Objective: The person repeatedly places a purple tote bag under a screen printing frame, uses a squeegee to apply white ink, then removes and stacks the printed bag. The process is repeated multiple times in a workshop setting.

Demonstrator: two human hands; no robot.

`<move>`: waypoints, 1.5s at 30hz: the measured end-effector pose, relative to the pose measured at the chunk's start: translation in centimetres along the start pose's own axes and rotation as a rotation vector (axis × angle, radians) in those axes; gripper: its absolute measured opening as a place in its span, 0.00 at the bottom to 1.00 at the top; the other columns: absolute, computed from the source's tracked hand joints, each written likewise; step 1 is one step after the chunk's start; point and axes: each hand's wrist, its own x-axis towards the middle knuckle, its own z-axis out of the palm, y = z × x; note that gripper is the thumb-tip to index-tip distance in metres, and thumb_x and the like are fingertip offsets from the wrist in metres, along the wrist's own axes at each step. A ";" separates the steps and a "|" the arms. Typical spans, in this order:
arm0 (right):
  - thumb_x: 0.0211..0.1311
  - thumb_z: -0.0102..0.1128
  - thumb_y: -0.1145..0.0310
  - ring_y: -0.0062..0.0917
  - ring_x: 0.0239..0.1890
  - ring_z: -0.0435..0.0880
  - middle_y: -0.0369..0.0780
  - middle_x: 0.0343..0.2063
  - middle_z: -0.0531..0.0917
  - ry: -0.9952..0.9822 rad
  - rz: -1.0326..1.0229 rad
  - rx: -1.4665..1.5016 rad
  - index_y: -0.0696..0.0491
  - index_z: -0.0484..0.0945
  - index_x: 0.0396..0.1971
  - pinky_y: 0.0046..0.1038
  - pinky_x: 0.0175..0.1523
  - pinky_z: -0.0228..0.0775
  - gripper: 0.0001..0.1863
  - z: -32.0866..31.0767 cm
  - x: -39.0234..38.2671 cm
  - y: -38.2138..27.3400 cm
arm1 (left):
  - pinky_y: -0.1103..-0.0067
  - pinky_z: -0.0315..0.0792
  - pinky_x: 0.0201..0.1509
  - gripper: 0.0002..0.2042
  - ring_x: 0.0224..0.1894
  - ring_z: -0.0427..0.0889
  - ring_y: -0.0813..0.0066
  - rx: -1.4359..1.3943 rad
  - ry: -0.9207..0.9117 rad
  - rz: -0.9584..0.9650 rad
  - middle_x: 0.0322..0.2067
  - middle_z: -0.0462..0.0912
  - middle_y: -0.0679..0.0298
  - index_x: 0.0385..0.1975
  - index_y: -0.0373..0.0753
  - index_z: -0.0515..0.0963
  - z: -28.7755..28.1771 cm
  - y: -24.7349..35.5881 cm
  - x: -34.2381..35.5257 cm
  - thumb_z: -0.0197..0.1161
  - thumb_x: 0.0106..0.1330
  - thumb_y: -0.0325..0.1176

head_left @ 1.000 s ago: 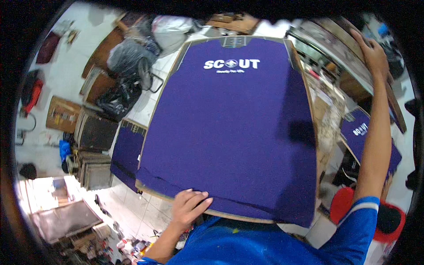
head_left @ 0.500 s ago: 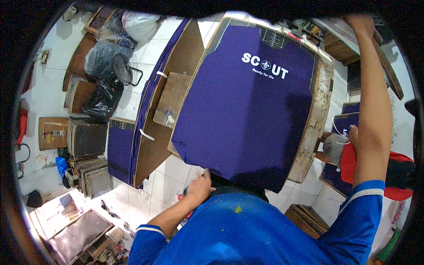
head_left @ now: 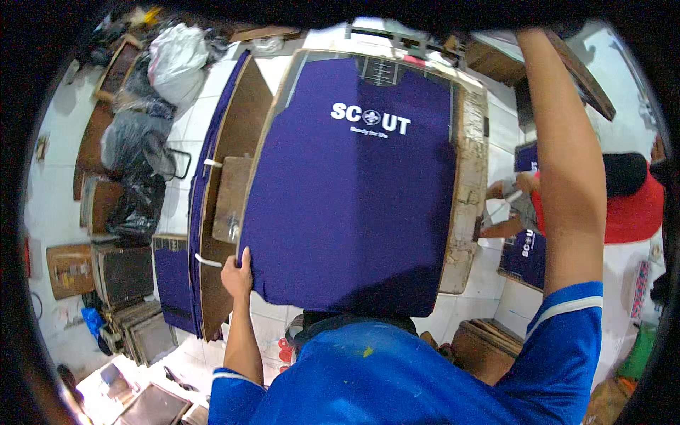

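A dark purple fabric panel (head_left: 340, 212) with a white printed emblem lies spread over a flat board (head_left: 285, 88), whose grey lined border shows along the top. My left hand (head_left: 237, 275) is closed on the lower left edge, thumb on top of the fabric and the other fingers mostly hidden. My right arm reaches up along the right side. Its hand lies beyond the dark upper rim of the picture, so I cannot see its fingers. Under the board, a worn, stained table (head_left: 464, 191) shows along the right.
Upright boards with purple fabric (head_left: 216, 191) stand close at the left. Another person in a red top (head_left: 630, 205) crouches at the right, beside more fabric-covered boards (head_left: 523, 255). Plastic bags (head_left: 134, 152) and stacked frames (head_left: 145, 333) line the left wall. Brown boards (head_left: 489, 347) stand lower right.
My left hand has moved left and up from the bottom edge onto the board's lower left edge. The fabric's folded lower left corner now lies flatter. The whole view has shifted.
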 end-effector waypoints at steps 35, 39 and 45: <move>0.43 0.68 0.18 0.29 0.23 0.85 0.39 0.17 0.84 -0.048 0.032 0.067 0.49 0.80 0.14 0.36 0.35 0.74 0.42 0.5 4.3 -0.7 | 0.56 0.81 0.52 0.31 0.45 0.89 0.39 0.087 -0.625 0.028 0.41 0.89 0.40 0.47 0.30 0.78 -2.6 9.1 -1.0 0.83 0.56 0.48; 0.43 0.68 0.18 0.29 0.23 0.84 0.39 0.17 0.83 -0.011 0.016 0.068 0.49 0.79 0.13 0.36 0.35 0.73 0.42 0.8 4.4 -0.6 | 0.55 0.80 0.52 0.33 0.46 0.88 0.36 0.098 -0.651 0.001 0.40 0.88 0.37 0.46 0.28 0.76 -2.8 9.4 -0.7 0.83 0.55 0.51; 0.43 0.69 0.18 0.28 0.23 0.82 0.39 0.17 0.82 0.023 0.009 0.050 0.50 0.77 0.13 0.35 0.35 0.72 0.43 0.8 4.4 -0.8 | 0.55 0.81 0.54 0.34 0.47 0.88 0.38 0.094 -0.676 -0.005 0.43 0.88 0.37 0.51 0.29 0.77 -2.2 9.4 0.0 0.83 0.56 0.49</move>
